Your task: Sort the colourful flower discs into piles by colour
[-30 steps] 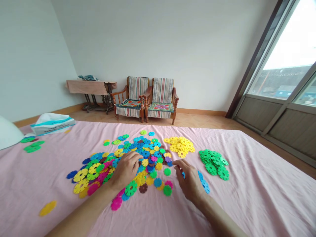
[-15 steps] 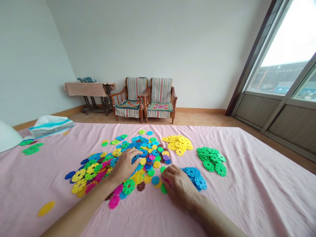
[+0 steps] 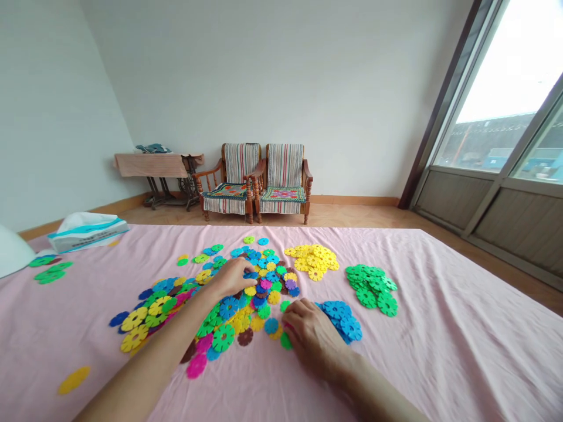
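My left hand (image 3: 233, 278) reaches over the mixed pile of notched plastic snowflake discs (image 3: 224, 308), thumb and fingers closed on a blue disc (image 3: 251, 275). My right hand (image 3: 310, 334) rests low on the cloth, right of the pile. Its fingers are curled, and a bit of a pink disc (image 3: 287, 324) shows at them; the rest is hidden. Right beside this hand lies a heap of blue discs (image 3: 341, 316). Farther off are a heap of green discs (image 3: 372, 287) and a heap of yellow discs (image 3: 315, 259).
A pink cloth (image 3: 440, 328) covers the table. On the left stand a tissue pack (image 3: 88, 230), a few green discs (image 3: 53, 273) and a lone yellow disc (image 3: 74, 380). Two wooden armchairs (image 3: 284, 176) and a cloth-covered sewing table (image 3: 152, 164) stand by the wall.
My left hand has moved slightly up and its fingers have closed on a blue disc. The right hand stays nearly in place. The whole view has shifted a little.
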The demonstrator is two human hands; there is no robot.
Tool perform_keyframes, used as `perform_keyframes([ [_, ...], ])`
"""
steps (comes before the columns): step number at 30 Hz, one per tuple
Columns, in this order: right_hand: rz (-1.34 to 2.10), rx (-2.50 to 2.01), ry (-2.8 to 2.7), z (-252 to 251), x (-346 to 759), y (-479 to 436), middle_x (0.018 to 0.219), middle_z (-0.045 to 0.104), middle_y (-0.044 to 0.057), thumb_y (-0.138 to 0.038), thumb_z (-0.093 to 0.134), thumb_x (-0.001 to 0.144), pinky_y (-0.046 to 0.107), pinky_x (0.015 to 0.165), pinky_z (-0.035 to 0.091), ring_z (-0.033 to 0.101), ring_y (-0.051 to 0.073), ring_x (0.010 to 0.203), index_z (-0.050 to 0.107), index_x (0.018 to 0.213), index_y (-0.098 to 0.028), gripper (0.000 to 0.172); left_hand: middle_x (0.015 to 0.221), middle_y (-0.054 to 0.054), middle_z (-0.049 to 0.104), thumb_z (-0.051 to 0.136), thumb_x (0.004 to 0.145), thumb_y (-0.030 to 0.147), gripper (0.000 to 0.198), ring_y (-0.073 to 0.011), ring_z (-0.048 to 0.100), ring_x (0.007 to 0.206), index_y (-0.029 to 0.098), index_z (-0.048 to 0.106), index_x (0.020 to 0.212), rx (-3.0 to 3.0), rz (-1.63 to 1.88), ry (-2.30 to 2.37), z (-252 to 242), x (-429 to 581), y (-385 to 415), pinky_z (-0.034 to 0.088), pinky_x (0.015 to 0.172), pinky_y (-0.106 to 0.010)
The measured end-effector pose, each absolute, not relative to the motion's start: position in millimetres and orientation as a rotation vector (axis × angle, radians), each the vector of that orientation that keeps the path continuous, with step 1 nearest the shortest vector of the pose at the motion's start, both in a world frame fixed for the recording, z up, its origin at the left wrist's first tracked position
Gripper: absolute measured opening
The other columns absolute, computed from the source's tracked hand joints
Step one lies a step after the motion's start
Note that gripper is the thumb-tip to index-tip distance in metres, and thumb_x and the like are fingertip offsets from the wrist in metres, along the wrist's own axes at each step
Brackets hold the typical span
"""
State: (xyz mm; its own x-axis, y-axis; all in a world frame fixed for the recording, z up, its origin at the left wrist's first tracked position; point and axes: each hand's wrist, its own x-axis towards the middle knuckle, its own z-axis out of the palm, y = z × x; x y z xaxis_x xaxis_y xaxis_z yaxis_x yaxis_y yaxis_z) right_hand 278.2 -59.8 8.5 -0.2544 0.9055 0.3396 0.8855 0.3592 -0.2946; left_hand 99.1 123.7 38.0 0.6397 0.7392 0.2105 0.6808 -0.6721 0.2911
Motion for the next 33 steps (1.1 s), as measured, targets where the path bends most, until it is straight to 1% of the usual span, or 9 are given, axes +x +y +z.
perform_keyframes([
  [2, 0.047, -1.554, -2.191, 7, 278, -59, 0.084, 0.062, 0.004, -0.015, 0.045, 0.092, 0.028, 0.07, 0.041, 0.054, 0.016, 0.08, 0.061, 0.079, -0.018, 0.021, 0.074, -0.003, 0.071, 0.066, 0.07, 0.028, 0.011, -0.0192, 0.063, 0.068, 0.021, 0.073, 0.074, 2.675, 0.467, 1.153, 37, 99, 123, 0.043, 0.061, -0.025],
  [5, 0.053, -1.529, -2.199, 9, 282, -60, 0.082, 0.062, 0.004, -0.015, 0.044, 0.092, 0.027, 0.071, 0.041, 0.054, 0.016, 0.079, 0.061, 0.078, -0.018, 0.022, 0.068, -0.001, 0.068, 0.055, 0.078, 0.027, 0.02, -0.0171, 0.062, 0.065, 0.021, 0.071, 0.068, 2.692, 0.508, 1.131, 38, 96, 124, 0.04, 0.06, -0.024],
  [9, -0.006, -1.564, -2.011, 16, 305, -58, 0.082, 0.063, 0.006, -0.016, 0.039, 0.093, 0.027, 0.073, 0.041, 0.056, 0.017, 0.079, 0.063, 0.084, -0.017, 0.025, 0.062, -0.001, 0.061, 0.051, 0.081, 0.026, 0.028, -0.0161, 0.057, 0.062, 0.02, 0.068, 0.061, 2.737, 0.667, 1.182, 42, 97, 120, 0.038, 0.061, -0.025],
  [12, -0.122, -1.689, -1.646, 18, 338, -52, 0.084, 0.064, 0.007, -0.021, 0.039, 0.093, 0.027, 0.074, 0.041, 0.058, 0.017, 0.08, 0.064, 0.086, -0.017, 0.026, 0.066, -0.003, 0.063, 0.052, 0.08, 0.027, 0.024, -0.0167, 0.058, 0.064, 0.018, 0.07, 0.067, 2.592, 0.747, 1.115, 43, 114, 99, 0.041, 0.061, -0.026],
  [15, -0.198, -1.807, -1.351, 15, 369, -47, 0.086, 0.065, 0.007, -0.025, 0.04, 0.091, 0.027, 0.071, 0.041, 0.059, 0.017, 0.075, 0.065, 0.088, -0.017, 0.026, 0.069, -0.002, 0.067, 0.054, 0.079, 0.028, 0.021, -0.015, 0.059, 0.062, 0.016, 0.07, 0.074, 2.334, 0.598, 0.89, 39, 142, 64, 0.042, 0.056, -0.023],
  [19, -0.261, -1.905, -1.308, 8, 385, -45, 0.084, 0.065, 0.007, -0.026, 0.04, 0.09, 0.027, 0.068, 0.039, 0.058, 0.017, 0.072, 0.065, 0.084, -0.018, 0.028, 0.065, -0.002, 0.068, 0.057, 0.077, 0.027, 0.021, -0.0138, 0.06, 0.058, 0.014, 0.072, 0.08, 2.179, 0.402, 0.706, 29, 176, 20, 0.042, 0.051, -0.021],
  [22, -0.276, -1.918, -1.369, 3, 382, -43, 0.08, 0.064, 0.006, -0.025, 0.038, 0.09, 0.026, 0.067, 0.038, 0.058, 0.017, 0.072, 0.065, 0.081, -0.018, 0.029, 0.07, -0.003, 0.071, 0.055, 0.077, 0.024, 0.026, -0.0146, 0.062, 0.06, 0.014, 0.073, 0.094, 2.154, 0.381, 0.666, 26, 186, 10, 0.045, 0.054, -0.021],
  [26, -0.255, -1.907, -1.42, -3, 374, -41, 0.076, 0.062, 0.004, -0.025, 0.04, 0.089, 0.024, 0.065, 0.036, 0.058, 0.015, 0.07, 0.064, 0.077, -0.018, 0.028, 0.086, -0.003, 0.074, 0.054, 0.079, 0.022, 0.025, -0.0141, 0.064, 0.07, 0.018, 0.073, 0.093, 2.25, 0.59, 0.752, 26, 179, 31, 0.048, 0.061, -0.021],
  [33, -0.102, -1.917, -1.4, -15, 370, -34, 0.073, 0.062, 0.002, -0.025, 0.042, 0.086, 0.023, 0.06, 0.035, 0.056, 0.014, 0.065, 0.063, 0.074, -0.019, 0.025, 0.087, -0.002, 0.074, 0.053, 0.08, 0.024, 0.021, -0.017, 0.067, 0.077, 0.02, 0.072, 0.087, 2.396, 0.831, 1.056, 29, 142, 99, 0.052, 0.073, -0.026],
])
